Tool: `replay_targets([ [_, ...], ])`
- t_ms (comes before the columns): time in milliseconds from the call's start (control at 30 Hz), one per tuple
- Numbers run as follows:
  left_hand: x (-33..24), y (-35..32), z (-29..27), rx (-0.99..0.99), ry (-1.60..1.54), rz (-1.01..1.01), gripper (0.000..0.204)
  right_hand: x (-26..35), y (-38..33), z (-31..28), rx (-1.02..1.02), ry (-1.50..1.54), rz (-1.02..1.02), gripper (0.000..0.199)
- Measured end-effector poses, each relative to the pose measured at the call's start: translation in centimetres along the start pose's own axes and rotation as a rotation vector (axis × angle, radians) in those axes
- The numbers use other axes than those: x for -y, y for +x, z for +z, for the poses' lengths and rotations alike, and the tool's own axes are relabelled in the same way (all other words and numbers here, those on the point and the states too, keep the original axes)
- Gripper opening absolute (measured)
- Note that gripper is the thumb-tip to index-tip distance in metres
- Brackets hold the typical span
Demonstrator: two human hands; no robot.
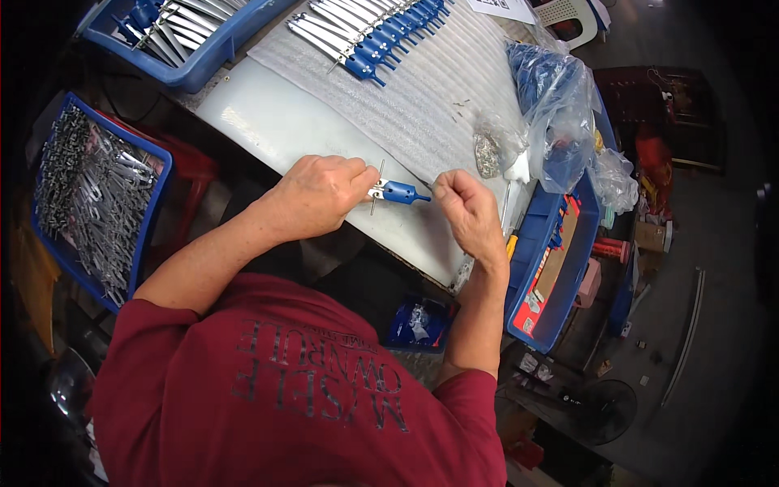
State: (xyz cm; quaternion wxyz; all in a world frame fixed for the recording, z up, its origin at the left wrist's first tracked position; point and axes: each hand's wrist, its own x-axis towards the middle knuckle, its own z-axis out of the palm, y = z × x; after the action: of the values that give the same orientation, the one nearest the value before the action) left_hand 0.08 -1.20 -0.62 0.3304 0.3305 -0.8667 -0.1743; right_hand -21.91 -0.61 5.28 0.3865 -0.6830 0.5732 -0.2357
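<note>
Above the near side of the white worktop (243,109), my left hand (315,197) is closed round the metal end of a blue-and-metal piece (399,192). Its blue body points right and narrows to a thin tip. A thin metal pin (381,166) crosses the piece beside my left fingers. By that tip, my right hand (471,215) is closed, thumb and forefinger pinched together; whatever they hold is too small to make out. Farther back, a row of similar blue-and-metal pieces (373,49) lies side by side on a foam sheet (422,105).
A blue crate of metal parts (166,174) stands at the left, another blue bin (195,77) at the far left. On the right are a bag of small metal parts (488,154), clear plastic bags (568,122) and a blue tray (580,280) beside the worktop.
</note>
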Motion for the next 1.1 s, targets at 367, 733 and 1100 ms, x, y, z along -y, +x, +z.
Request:
replay_targets([
  [367, -0.1, -0.2, 0.2, 0.015, 0.033, 0.000, 0.016, 1.0, -0.5, 1.4, 0.001, -0.244, -0.068, 0.016],
  [733, -0.1, -0.3, 0.7, -0.005, 0.097, 0.022, 0.013, 1.1, -0.1, 2.3, -0.016, -0.345, -0.056, 0.017],
  [1100, -0.4, 0.0, 0.4, 0.049, 0.173, 0.024, 0.012, 0.9, 0.2, 2.6, -0.032, -0.313, 0.152, 0.021],
])
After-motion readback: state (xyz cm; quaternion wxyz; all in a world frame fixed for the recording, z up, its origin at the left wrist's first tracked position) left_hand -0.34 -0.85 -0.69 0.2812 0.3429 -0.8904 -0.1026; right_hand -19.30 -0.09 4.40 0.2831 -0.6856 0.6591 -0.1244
